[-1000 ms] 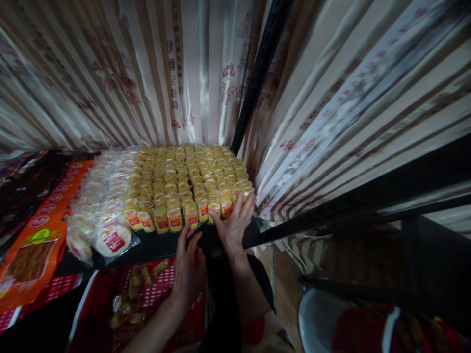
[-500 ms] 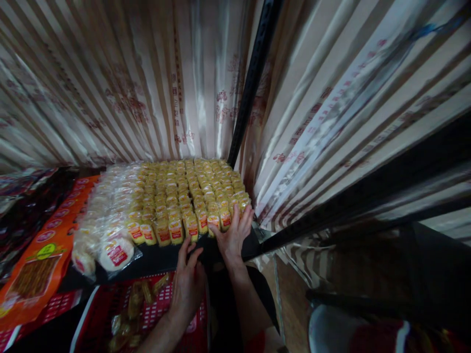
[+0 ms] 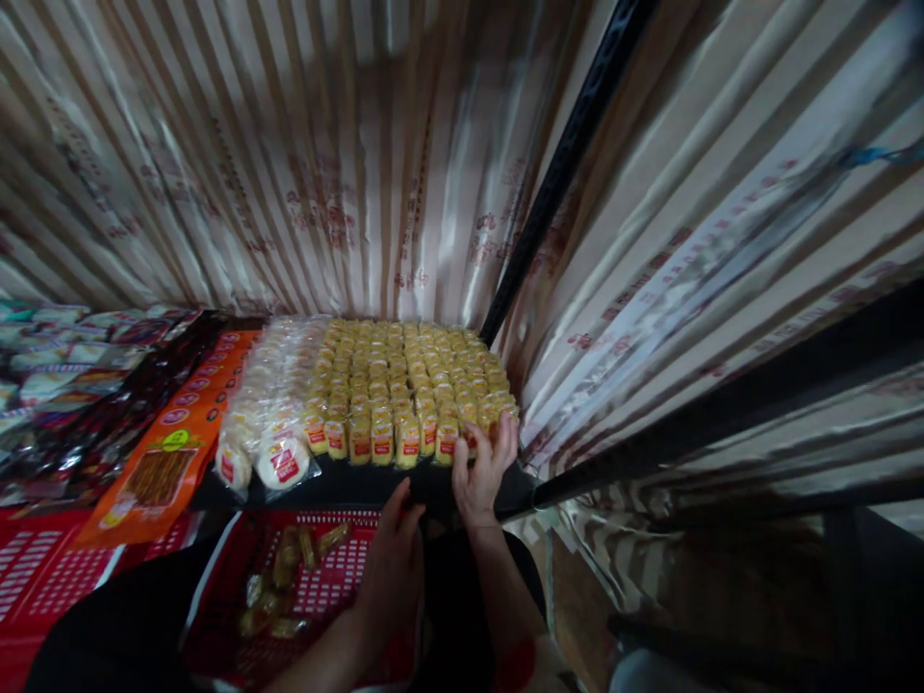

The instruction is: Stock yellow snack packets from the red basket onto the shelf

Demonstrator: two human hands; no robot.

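Rows of small yellow wrapped cakes (image 3: pixel 382 438) with red-and-white labels stand packed together on a dark shelf (image 3: pixel 332 481). My right hand (image 3: pixel 482 476) rests on the front right end of these rows, fingers spread over the wrappers and thumb apart. My left hand (image 3: pixel 394 553) hovers at the right side of a red basket (image 3: pixel 339 577), just in front of the shelf edge. Its thumb and forefinger are apart, and nothing shows between them. Several loose yellow wrapped pieces (image 3: pixel 287 558) lie in the basket.
Left of the cakes are white round wrapped cakes (image 3: pixel 283 462), an orange snack packet (image 3: pixel 166 472) and dark shiny packets (image 3: pixel 137 404). A striped curtain (image 3: pixel 346 192) hangs behind. A black metal post (image 3: pixel 563 164) rises at the corner, with a dark rail (image 3: pixel 650 443) to the right.
The view has turned left, bringing more packets in on that side. My left hand has drawn back slightly from the cakes. My right hand stays at the right end of the front row.
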